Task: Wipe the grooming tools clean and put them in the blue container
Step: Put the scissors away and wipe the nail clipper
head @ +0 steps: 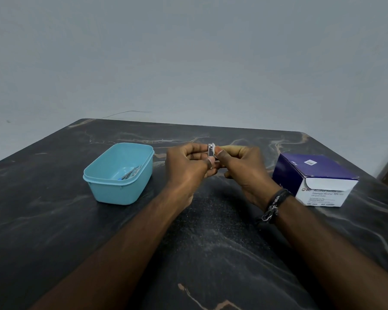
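— Fingers first: what are they doing?

— Both of mine pinch the nail clipper (211,151). Left hand (189,167) curls round its lower end, thumb near the bottom; right hand (240,168) nips its side between thumb and forefinger. It stands upright, off the table (211,242), at the centre.

— A wipe?

— Something pale shows at my right fingertips; I cannot tell what.

— And the blue container (119,173)?

— At nine o'clock from my hands, with metal tools (130,173) lying inside. Alcohol swab box (316,179) sits at three o'clock. Bracelets (274,203) circle my right wrist.
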Motion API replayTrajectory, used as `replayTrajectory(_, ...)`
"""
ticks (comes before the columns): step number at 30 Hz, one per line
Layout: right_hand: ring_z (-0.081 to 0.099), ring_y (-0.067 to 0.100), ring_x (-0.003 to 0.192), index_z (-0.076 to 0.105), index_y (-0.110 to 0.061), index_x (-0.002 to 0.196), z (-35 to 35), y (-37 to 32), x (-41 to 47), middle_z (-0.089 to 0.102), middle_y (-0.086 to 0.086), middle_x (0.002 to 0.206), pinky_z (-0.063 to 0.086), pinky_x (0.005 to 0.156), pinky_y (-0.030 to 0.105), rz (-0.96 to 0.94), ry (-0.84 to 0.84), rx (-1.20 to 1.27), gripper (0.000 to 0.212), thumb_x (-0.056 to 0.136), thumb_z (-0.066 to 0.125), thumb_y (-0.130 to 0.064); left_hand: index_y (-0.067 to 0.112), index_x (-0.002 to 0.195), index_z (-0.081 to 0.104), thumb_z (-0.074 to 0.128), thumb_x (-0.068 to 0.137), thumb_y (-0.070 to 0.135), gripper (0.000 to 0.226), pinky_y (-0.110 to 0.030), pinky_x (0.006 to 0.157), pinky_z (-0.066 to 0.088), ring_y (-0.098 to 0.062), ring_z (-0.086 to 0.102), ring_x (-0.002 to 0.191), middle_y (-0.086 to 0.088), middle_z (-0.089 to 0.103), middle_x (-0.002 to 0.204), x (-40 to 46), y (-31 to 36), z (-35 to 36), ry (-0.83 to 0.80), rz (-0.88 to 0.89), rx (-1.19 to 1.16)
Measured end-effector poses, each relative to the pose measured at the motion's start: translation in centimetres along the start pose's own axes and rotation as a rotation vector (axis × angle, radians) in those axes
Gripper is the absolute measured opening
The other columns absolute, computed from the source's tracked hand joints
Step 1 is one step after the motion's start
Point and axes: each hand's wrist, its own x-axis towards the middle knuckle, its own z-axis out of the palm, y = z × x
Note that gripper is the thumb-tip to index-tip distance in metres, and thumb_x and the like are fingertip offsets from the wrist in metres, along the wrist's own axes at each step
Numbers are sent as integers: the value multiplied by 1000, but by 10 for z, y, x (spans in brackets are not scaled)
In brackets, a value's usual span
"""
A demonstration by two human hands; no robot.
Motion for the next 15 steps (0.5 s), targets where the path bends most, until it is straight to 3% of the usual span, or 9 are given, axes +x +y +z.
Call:
replayTrajectory(4,64,15,70,74,-15,88,0,2,1,74,12,81,45,48,19,25,-43,13,14,94,63,-19,11,96,69,71,81,-7,23,-32,66,61,-23,75,77,-14,74,86,2,-2,-1,7,5,19)
replayTrajectory(10,59,17,66,76,-10,85,-1,4,2,70,13,75,46,51,21,47,-56,55,17,92,65,-22,12,96,68,72,80,-8,26,-30,62,60,-26,75,73,-18,72,82,1,-2,-4,-66,14,30)
replayTrajectory(13,60,23,69,75,-9,80,-5,3,4,68,15,76,51,59,31,82,-36,141,20,91,67,-24,11,106,66,72,80,-8,33,-32,62,61,-26,75,69,-15,73,76,0,-4,-2,-126,50,87)
replayTrajectory(15,61,24,72,76,-8,80,-7,3,6,70,14,77,50,66,37,90,-40,141,22,90,69,-26,15,103,66,73,79,-9,34,-32,61,61,-25,75,67,-11,73,72,0,-5,0,-112,81,108)
